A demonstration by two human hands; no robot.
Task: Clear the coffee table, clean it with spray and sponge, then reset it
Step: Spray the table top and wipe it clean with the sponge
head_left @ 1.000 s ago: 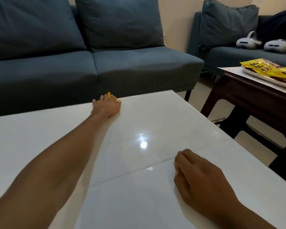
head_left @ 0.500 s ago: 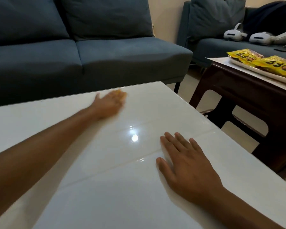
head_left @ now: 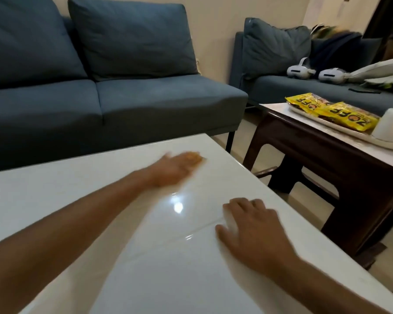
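Table (head_left: 100, 200): white, glossy — a blue sofa (head_left: 123, 98) stood behind it.
Left hand (head_left: 175, 168): blurred, fingers pressed over a yellow sponge (head_left: 194, 157) near the table's far edge.
Right hand (head_left: 252, 232): fingers curled loosely, empty — resting on the table.

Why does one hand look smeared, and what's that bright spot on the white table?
In the head view, the left hand is motion-blurred over the yellow sponge, so its fingers can't be made out; the right hand rests flat and sharp. The spot is glare from a light, mirrored in the glossy coffee table. The wide lens bends the edges.
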